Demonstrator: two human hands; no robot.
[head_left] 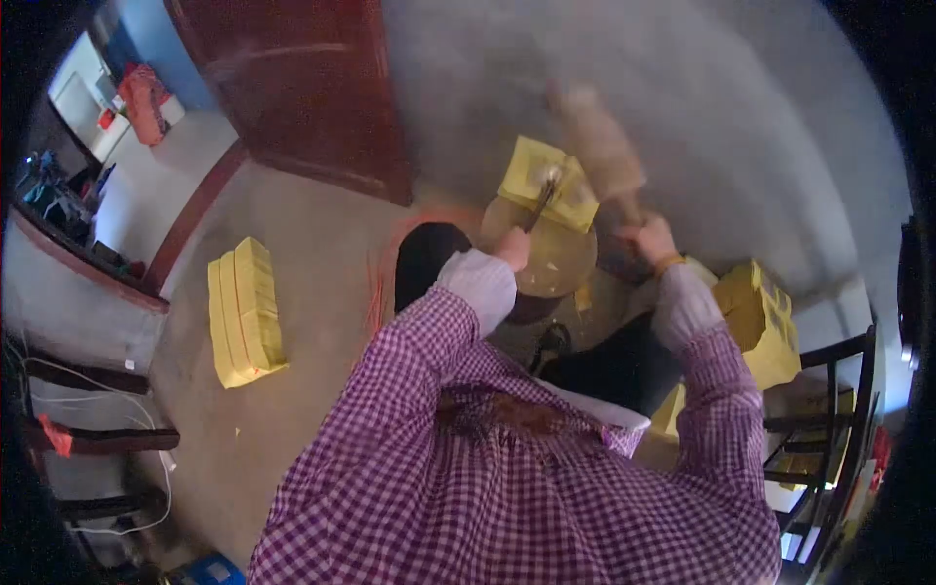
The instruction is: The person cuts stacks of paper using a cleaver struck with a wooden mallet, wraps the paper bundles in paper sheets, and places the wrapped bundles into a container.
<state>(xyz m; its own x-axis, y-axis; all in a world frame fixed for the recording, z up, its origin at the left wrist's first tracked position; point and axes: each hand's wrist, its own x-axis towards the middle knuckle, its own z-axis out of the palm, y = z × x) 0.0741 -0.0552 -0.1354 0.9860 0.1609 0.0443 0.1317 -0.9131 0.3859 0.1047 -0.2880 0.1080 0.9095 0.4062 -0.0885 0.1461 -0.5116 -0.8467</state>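
My left hand point(511, 250) is closed around a dark metal punch-like tool point(540, 203), whose far end rests on a stack of yellow paper point(526, 164). Dark marks show on the paper around the tool's tip. Beneath the paper is a round chopping-block-like surface point(564, 265) with small yellow scraps on it. My right hand point(651, 240) grips the handle of a wooden mallet point(600, 146). Its pale head is blurred by motion and raised up and right of the paper, apart from the tool.
A tied yellow paper bundle point(244, 314) lies on the floor at left. More yellow paper point(762, 327) is stacked at right, near a dark chair point(829, 429). Red strips point(374, 300) lie by my left leg. A red-brown door point(297, 88) and grey wall point(721, 117) stand ahead.
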